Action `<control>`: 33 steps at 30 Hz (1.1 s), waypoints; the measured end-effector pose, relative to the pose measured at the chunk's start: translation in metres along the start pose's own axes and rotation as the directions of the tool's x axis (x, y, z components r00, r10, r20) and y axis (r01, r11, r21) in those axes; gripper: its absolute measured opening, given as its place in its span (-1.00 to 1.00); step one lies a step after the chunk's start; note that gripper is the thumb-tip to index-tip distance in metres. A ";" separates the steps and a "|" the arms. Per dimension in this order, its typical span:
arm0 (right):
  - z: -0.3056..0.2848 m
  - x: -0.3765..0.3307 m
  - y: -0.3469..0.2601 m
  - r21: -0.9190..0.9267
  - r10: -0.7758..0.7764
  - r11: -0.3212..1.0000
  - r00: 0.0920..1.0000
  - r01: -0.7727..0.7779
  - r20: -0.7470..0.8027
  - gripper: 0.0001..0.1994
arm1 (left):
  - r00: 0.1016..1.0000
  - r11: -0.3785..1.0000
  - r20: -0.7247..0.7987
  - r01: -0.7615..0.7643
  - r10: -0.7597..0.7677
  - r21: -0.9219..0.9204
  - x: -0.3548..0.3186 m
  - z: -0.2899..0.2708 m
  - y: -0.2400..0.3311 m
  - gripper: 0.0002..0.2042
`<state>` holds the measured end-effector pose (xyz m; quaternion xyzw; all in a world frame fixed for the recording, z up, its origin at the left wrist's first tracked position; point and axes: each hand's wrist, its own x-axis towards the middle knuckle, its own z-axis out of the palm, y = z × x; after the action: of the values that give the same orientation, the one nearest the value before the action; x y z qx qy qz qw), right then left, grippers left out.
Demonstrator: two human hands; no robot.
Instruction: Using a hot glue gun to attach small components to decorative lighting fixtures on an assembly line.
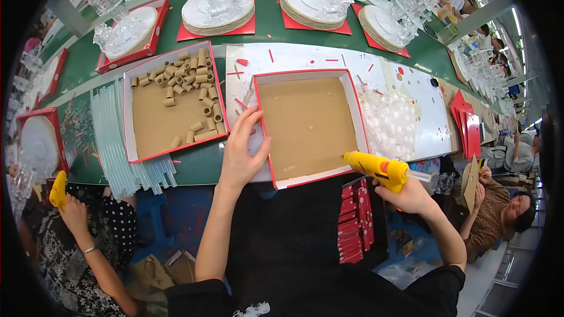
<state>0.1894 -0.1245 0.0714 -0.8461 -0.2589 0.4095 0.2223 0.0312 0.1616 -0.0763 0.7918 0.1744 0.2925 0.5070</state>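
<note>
My left hand rests with spread fingers on the left wall of a red-edged shallow box whose brown cardboard floor is bare. My right hand grips a yellow glue gun, its nozzle touching the box's lower right edge. To the left lies a second red-edged box holding several short brown cardboard tubes.
Clear glue sticks lie in a row left of the tube box. Small clear plastic pieces are heaped right of my box. Plates with clear ornaments line the green table's far side. Another person's hand holds a yellow tool at left.
</note>
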 end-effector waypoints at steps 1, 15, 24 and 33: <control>0.000 -0.001 0.004 0.000 0.002 1.000 1.000 -0.002 0.000 -0.75 | 1.000 1.000 0.005 0.003 -0.003 -0.006 0.000 0.000 0.001 -0.53; -0.001 0.008 0.020 0.087 0.117 0.990 0.993 -0.114 -0.026 -0.73 | 1.000 1.000 -0.002 -0.005 0.005 0.004 0.000 -0.001 -0.004 -0.54; 0.000 0.001 0.016 -0.083 -0.013 0.996 0.998 0.008 -0.063 -0.69 | 0.999 0.999 -0.013 -0.037 0.037 0.021 0.003 0.002 -0.002 -0.54; -0.023 0.036 0.055 0.448 -0.027 0.886 0.978 0.119 -0.207 -0.70 | 1.000 1.000 0.021 -0.023 0.023 0.009 -0.003 0.000 -0.011 -0.51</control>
<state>0.2406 -0.1480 0.0317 -0.7954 -0.1638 0.3655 0.4550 0.0297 0.1645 -0.0872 0.7990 0.1613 0.2893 0.5019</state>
